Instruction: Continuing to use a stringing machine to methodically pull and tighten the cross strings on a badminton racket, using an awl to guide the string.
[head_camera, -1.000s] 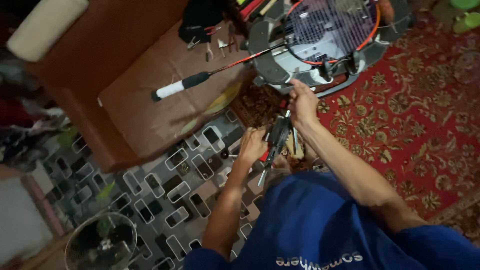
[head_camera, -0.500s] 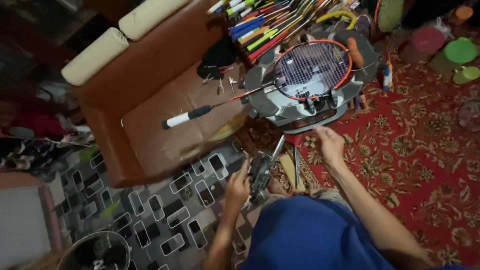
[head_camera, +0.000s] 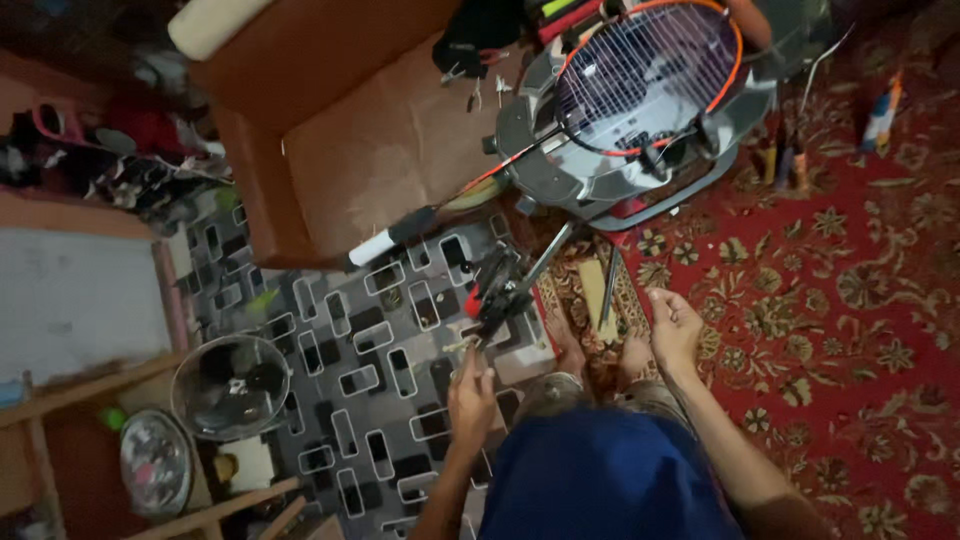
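Note:
A badminton racket (head_camera: 640, 70) with an orange frame and white strings lies clamped on a grey round stringing machine (head_camera: 560, 170). Its black and white handle (head_camera: 395, 240) sticks out over a brown seat. My left hand (head_camera: 470, 390) is closed on the lower end of a black and red lever assembly (head_camera: 500, 290) that hangs off the machine's arm. My right hand (head_camera: 675, 325) hovers over the red carpet with its fingers curled in; whether it pinches a thin string is unclear. My blue shirt fills the bottom of the view.
A brown seat (head_camera: 370, 150) holds small tools near its back. A small round fan (head_camera: 230, 385) stands at the lower left on the black patterned mat (head_camera: 400, 340). Tools lie on the red carpet (head_camera: 850, 300) right of the machine. Clutter fills the far left.
The view has tilted and come closer. My right hand has pulled back from the machine towards me; my left hand stays on the lever assembly.

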